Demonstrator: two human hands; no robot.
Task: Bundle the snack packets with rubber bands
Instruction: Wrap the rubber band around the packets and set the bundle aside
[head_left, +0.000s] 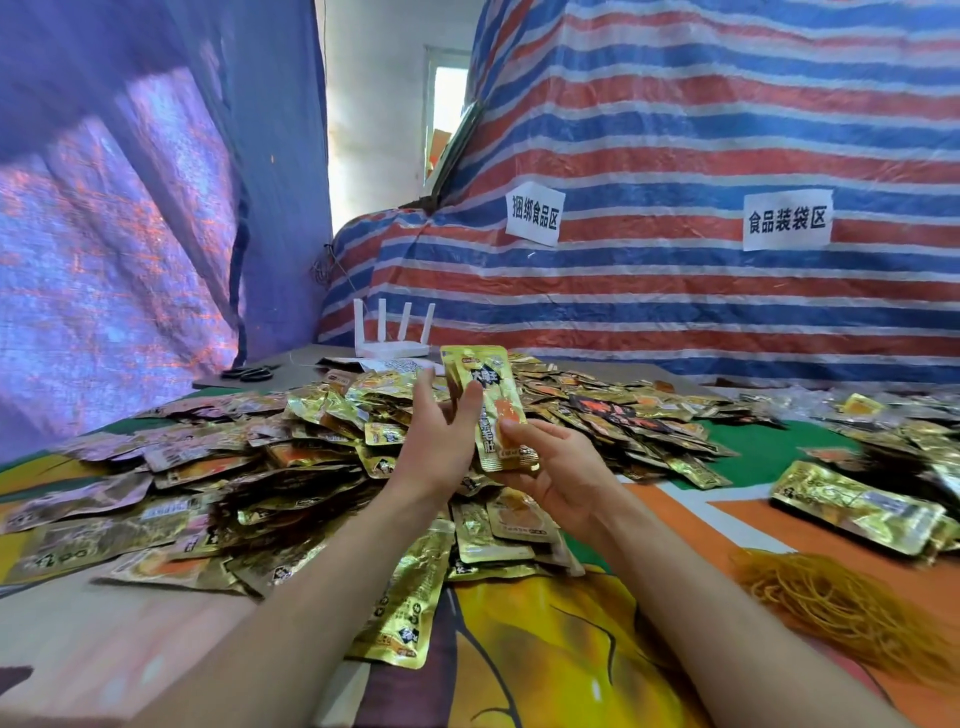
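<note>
From the head view, we are holding a small stack of snack packets (488, 400) upright above the loose heap of packets (270, 447) that is covering the middle of the tabletop (763, 447). Our right hand (550, 467) is gripping the stack at its lower end, thumb on the front face and fingers cupped beneath, so the packets are standing on end where they can be squared. Our left hand (441, 441) is lying against the stack's left edge, fingers fairly straight and thumb pressing the front. We judge it is nudging the edges flush, though we cannot tell whether any finger is reaching behind.

The rubber bands (841, 613) are lying in an orange tangle just beside our right forearm, apart from the heap and handy for the banding that is coming next. Another stack (857, 506) is resting flat beyond them, near the right edge of the frame. Bare cloth is showing between heap and bands, giving the right hand room to swing across. The heap is crowding our left forearm, so a wide elbow there is risking scattered packets.
</note>
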